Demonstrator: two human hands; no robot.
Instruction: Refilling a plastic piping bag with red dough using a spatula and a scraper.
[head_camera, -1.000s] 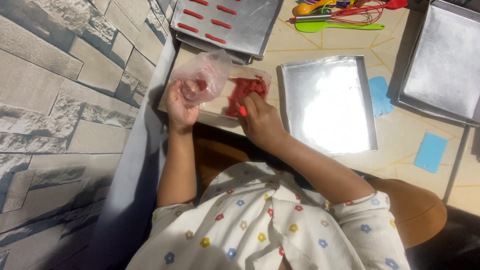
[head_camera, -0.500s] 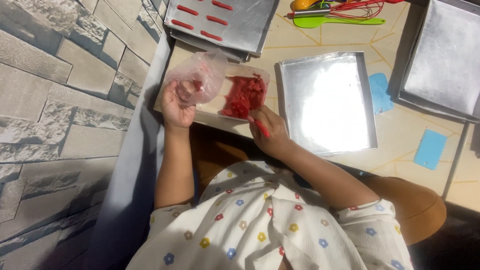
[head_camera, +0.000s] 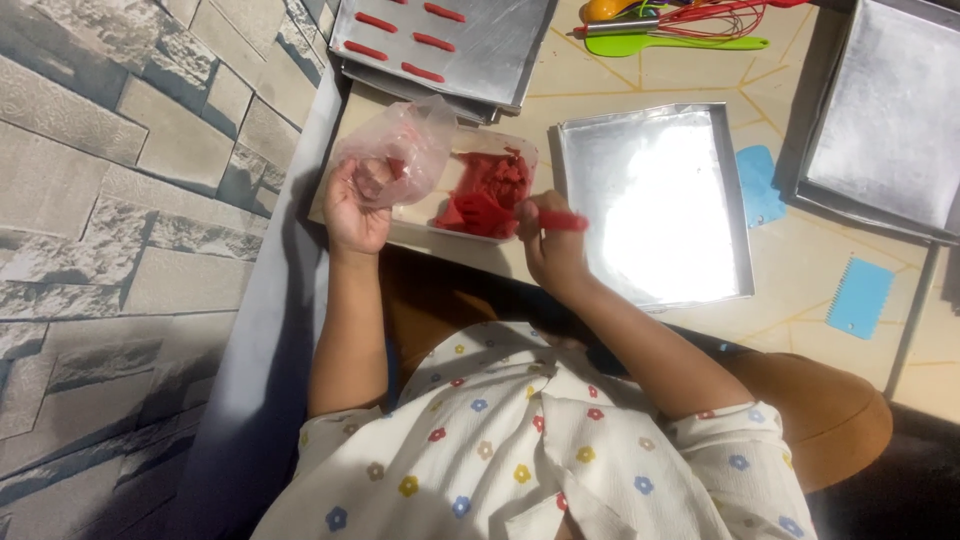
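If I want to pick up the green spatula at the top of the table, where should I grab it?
Probably by the long, thin handle end of the green spatula, coming down from above. It lies flat on the table with its right part bare, while the red whisk and other tools crowd its upper left, so that end is easiest to pinch.

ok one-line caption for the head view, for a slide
Left hand holds a clear plastic bag; right hand works a red spatula in red dough.

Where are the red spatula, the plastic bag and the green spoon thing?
red spatula (head_camera: 556, 220): head view, on its handle.
plastic bag (head_camera: 405, 140): head view, on its crumpled middle.
green spatula (head_camera: 665, 45): head view, on its flat blade.
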